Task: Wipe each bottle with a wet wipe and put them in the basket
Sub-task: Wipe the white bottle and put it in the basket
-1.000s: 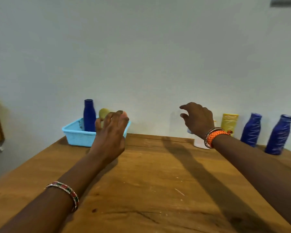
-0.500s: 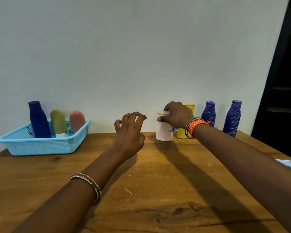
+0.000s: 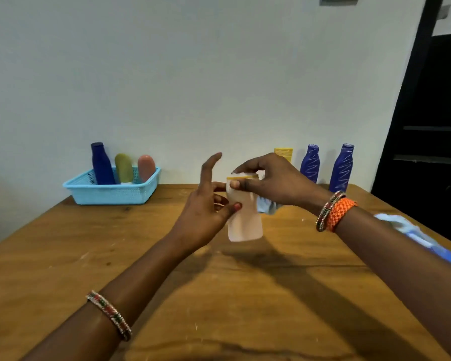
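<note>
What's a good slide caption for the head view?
Right hand lifts pale bottle toward left hand; basket waits.

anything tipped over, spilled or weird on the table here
Nothing stands out. Three bottles stand in the blue basket, and the yellow tube and two blue bottles stand by the wall. The right hand holds the pale bottle in the air.
</note>
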